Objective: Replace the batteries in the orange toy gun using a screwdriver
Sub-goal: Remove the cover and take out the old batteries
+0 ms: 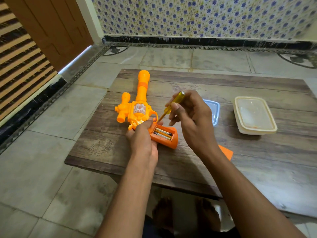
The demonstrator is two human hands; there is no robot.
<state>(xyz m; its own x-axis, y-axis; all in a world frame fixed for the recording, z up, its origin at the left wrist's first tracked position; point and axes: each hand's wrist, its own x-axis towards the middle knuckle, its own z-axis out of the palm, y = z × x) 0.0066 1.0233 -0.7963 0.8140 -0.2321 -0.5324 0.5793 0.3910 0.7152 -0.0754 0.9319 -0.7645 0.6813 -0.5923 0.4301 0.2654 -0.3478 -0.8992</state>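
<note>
The orange toy gun (137,109) lies on the low wooden table (240,152), barrel pointing away from me. Its handle compartment is uncovered and two batteries (163,133) lie inside. My left hand (143,136) grips the gun's handle just above that compartment. My right hand (192,117) holds a yellow-handled screwdriver (173,103), whose tip points down toward the top end of the compartment. An orange battery cover (226,152) lies on the table, partly hidden behind my right forearm.
A cream plastic container (255,115) stands at the right of the table. A clear bluish lid (214,110) lies behind my right hand. Tiled floor surrounds the table, with a wooden door at the far left. My feet show under the table's near edge.
</note>
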